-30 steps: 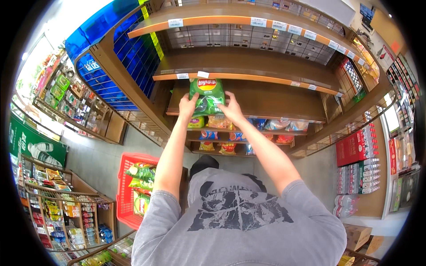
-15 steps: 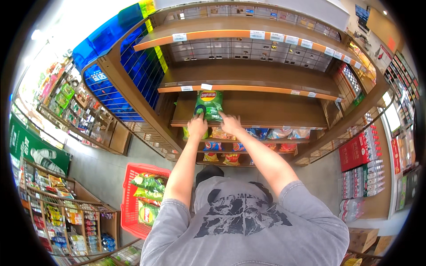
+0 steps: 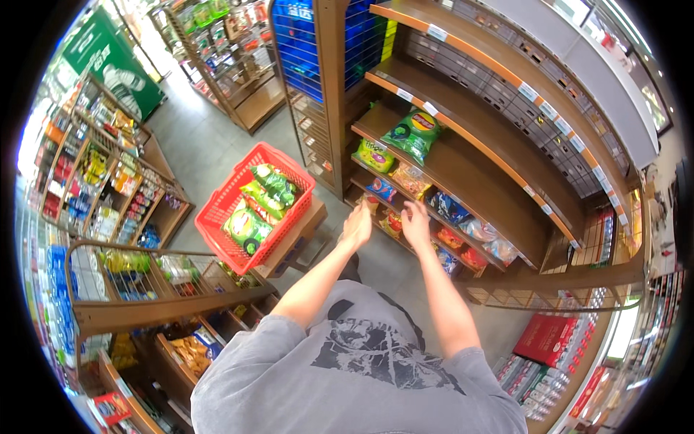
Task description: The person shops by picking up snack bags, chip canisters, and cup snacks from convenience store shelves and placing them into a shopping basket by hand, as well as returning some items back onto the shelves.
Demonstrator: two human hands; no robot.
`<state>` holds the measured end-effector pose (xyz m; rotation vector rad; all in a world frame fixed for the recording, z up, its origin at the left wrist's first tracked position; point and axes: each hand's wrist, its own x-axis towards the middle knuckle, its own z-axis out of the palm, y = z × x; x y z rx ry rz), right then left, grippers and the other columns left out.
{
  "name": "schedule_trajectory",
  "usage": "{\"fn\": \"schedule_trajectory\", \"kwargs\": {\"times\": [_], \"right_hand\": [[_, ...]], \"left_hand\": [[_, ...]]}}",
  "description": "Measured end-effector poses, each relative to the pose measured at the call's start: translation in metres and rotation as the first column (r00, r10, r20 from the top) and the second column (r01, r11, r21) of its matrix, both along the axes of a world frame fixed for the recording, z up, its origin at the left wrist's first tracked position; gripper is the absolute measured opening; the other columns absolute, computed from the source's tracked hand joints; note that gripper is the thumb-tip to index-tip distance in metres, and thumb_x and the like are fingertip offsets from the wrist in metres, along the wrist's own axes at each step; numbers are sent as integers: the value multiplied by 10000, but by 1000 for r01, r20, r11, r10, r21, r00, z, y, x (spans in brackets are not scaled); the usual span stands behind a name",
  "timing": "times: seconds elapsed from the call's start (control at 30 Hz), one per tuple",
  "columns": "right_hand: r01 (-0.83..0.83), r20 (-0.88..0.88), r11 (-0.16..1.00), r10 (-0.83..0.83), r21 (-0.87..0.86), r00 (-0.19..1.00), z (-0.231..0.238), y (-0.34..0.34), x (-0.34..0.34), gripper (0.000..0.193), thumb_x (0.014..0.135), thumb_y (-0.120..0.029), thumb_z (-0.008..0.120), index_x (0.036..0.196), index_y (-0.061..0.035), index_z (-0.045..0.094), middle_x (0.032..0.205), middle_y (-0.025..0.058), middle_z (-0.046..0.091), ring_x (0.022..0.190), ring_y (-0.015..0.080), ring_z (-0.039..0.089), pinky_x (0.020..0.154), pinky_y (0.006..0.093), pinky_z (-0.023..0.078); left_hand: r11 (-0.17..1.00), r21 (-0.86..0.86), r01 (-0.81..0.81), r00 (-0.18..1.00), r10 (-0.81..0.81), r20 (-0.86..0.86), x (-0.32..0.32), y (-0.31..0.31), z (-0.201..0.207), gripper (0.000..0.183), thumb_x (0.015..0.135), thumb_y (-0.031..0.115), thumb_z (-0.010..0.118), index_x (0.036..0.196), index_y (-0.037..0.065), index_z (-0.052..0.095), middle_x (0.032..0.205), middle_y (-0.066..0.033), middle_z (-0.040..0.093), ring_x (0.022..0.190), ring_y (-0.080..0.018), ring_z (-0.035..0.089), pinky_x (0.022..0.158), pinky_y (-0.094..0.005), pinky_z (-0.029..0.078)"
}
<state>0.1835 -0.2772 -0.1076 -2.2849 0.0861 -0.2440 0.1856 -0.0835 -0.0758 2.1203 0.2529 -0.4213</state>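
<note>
My left hand (image 3: 357, 226) and my right hand (image 3: 416, 224) hang in the air in front of the lower shelves, apart from each other. Both hold nothing; the left fingers are stretched out, the right ones loosely bent but apart. A green bag of chips (image 3: 413, 136) leans on the otherwise bare middle shelf (image 3: 473, 184), beyond my hands. Left of me a red shopping basket (image 3: 284, 237) rests on a low wooden stand (image 3: 303, 233). Inside it lie several bags, among them a green chip bag (image 3: 247, 228) and a dark green one (image 3: 273, 185).
Lower tiers of the rack hold snack bags, including a light green bag (image 3: 373, 155) and an orange-toned one (image 3: 410, 179). A wire side panel (image 3: 316, 145) borders the rack's left end. Red drink cartons (image 3: 547, 340) stand at right, another display rack (image 3: 108, 304) at left.
My hands have left the green chip bag, which stays on the shelf, and drawn back toward me. My view has turned left, bringing the basket nearer the middle.
</note>
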Motion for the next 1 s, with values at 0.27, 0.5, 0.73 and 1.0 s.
{"fn": "schedule_trajectory", "kwargs": {"times": [0.27, 0.5, 0.73, 1.0], "right_hand": [[-233, -165, 956, 262, 177, 951, -18, 52, -63, 253, 921, -166, 623, 1142, -46, 658, 1126, 177, 671, 1077, 322, 645, 935, 397, 504], [-331, -187, 899, 391, 288, 901, 5, 109, -67, 265, 950, -171, 601, 1192, -76, 649, 1128, 167, 685, 1024, 285, 674, 901, 370, 526], [-328, -215, 904, 391, 276, 895, 21, 166, -40, 263, 973, -176, 581, 1196, -55, 649, 1107, 159, 707, 1019, 243, 690, 892, 348, 531], [-434, -212, 837, 515, 333, 831, 44, 275, -16, 283, 985, -197, 571, 1218, -52, 643, 1094, 149, 713, 1028, 204, 683, 902, 332, 520]], "left_hand": [[896, -323, -304, 902, 379, 205, -96, 95, -44, 528, 925, 177, 346, 1418, 81, 511, 1409, -152, 546, 1260, -267, 532, 1095, -355, 371], [826, -306, -473, 776, 555, 298, -131, 175, -35, 455, 857, 50, 375, 1163, 52, 712, 1309, -170, 618, 1158, -269, 611, 1023, -351, 461], [758, -310, -574, 698, 651, 298, -116, 228, -5, 443, 786, -44, 380, 984, 23, 771, 1197, -168, 671, 1156, -258, 609, 1031, -337, 439], [395, -568, -722, 542, 833, -110, -115, 324, -52, 549, 993, 316, 374, 1447, 19, 457, 1434, -172, 509, 1254, -269, 516, 1019, -373, 400]]}}
